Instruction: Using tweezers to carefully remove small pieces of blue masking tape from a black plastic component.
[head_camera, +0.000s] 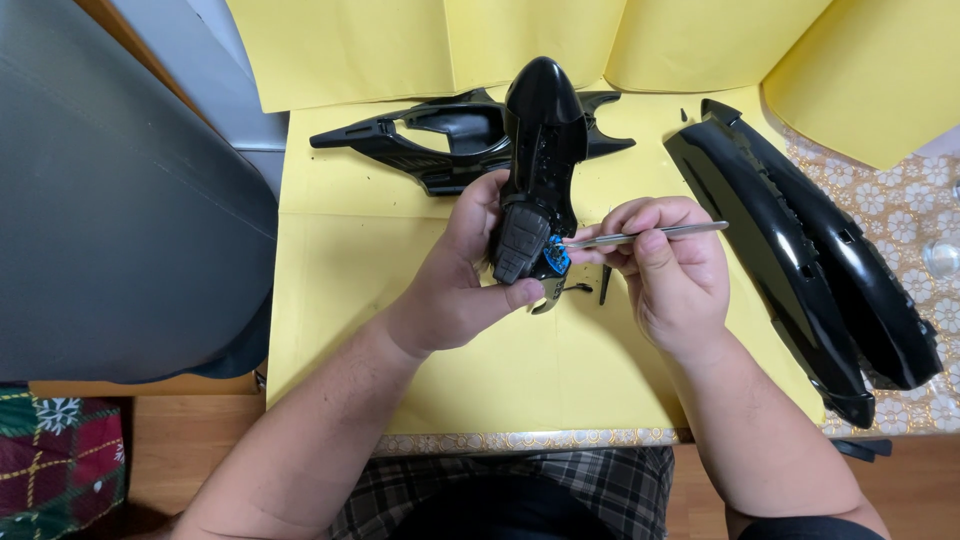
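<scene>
My left hand grips the lower end of a glossy black model body part, held upright over the yellow paper. A ridged dark grey piece and a small blue piece sit at its lower end. My right hand pinches thin metal tweezers, whose tip touches the blue piece. A small black rod lies on the paper just below the tweezers.
A black frame-like shell lies behind the held part. Two long glossy black panels lie at the right, partly on a patterned tablecloth. A large dark grey object fills the left side. Yellow sheets stand at the back.
</scene>
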